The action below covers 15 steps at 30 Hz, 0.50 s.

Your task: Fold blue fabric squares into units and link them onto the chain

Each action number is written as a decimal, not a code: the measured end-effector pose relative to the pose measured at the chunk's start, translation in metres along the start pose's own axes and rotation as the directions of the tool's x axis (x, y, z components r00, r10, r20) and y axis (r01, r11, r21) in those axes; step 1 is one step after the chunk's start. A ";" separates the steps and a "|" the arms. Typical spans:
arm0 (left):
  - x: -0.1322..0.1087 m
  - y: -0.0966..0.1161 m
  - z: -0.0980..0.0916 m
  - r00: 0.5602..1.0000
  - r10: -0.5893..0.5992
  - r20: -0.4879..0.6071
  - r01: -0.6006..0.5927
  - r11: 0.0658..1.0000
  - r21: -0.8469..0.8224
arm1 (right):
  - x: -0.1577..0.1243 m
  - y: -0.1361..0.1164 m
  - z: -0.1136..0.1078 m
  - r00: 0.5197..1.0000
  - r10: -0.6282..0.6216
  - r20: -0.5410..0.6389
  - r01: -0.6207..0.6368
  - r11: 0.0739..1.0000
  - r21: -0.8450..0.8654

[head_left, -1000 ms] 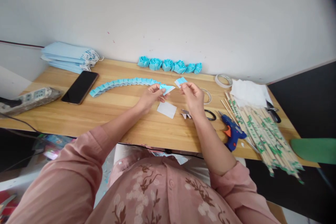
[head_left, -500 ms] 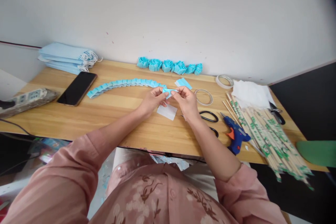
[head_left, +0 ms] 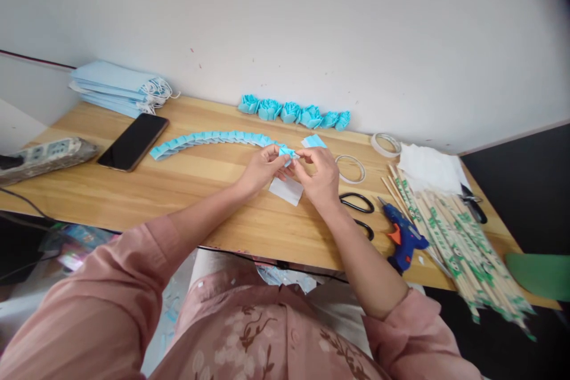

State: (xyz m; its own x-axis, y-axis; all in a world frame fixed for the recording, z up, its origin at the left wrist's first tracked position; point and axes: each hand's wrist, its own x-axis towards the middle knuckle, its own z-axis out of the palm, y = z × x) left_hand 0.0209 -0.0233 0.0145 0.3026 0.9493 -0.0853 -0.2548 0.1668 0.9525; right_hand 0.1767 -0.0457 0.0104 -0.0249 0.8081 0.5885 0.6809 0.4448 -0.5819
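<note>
Between my two hands is a small piece of light blue mask fabric point(head_left: 287, 154), partly folded. My left hand point(head_left: 263, 167) pinches its left side with thumb and fingers. On the other side, the fingertips of my right hand point(head_left: 317, 171) are closed on its right edge. A white rectangle of fabric point(head_left: 287, 190) lies on the table just below the fingers. Behind my right hand sit a few flat blue pieces point(head_left: 314, 141). A curved row of folded blue pieces point(head_left: 214, 138) stretches leftward from my left hand.
Several blue fabric flowers point(head_left: 290, 112) line the wall. Left are stacked masks point(head_left: 116, 86), a phone point(head_left: 133, 141) and a power strip point(head_left: 48, 157). Right are tape rolls point(head_left: 385, 145), black-handled scissors point(head_left: 357, 203), a blue glue gun point(head_left: 403, 234), wrapped chopsticks point(head_left: 458, 243) and white sheets point(head_left: 430, 169).
The piece in my hands was flatter; its right side is now folded or bunched. My right hand has turned slightly inward. The whole view has shifted a little.
</note>
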 end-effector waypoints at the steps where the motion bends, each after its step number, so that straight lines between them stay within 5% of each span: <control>1: 0.000 0.000 0.000 1.000 -0.001 -0.006 0.001 1.000 -0.006 | 0.000 -0.001 -0.001 1.000 0.020 0.003 -0.020 0.999 0.030; 4: 0.002 0.001 -0.002 1.000 -0.015 0.012 0.016 1.000 -0.014 | 0.002 0.001 -0.005 0.988 0.148 0.046 -0.155 0.954 0.255; 8: 0.003 0.005 -0.009 0.971 -0.139 0.194 0.153 0.986 -0.061 | 0.010 0.013 -0.017 0.941 0.259 0.219 -0.339 0.745 0.574; 15: 0.000 0.011 -0.016 0.819 -0.245 0.519 0.317 0.947 -0.054 | 0.016 0.022 -0.037 0.916 -0.032 0.401 -0.201 0.826 0.526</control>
State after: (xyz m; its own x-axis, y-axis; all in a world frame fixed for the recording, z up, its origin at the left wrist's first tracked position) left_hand 0.0030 -0.0174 0.0206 0.7871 0.5981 -0.1509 -0.1946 0.4730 0.8593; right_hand 0.2183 -0.0373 0.0272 -0.3381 0.8803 0.3329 0.1822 0.4083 -0.8945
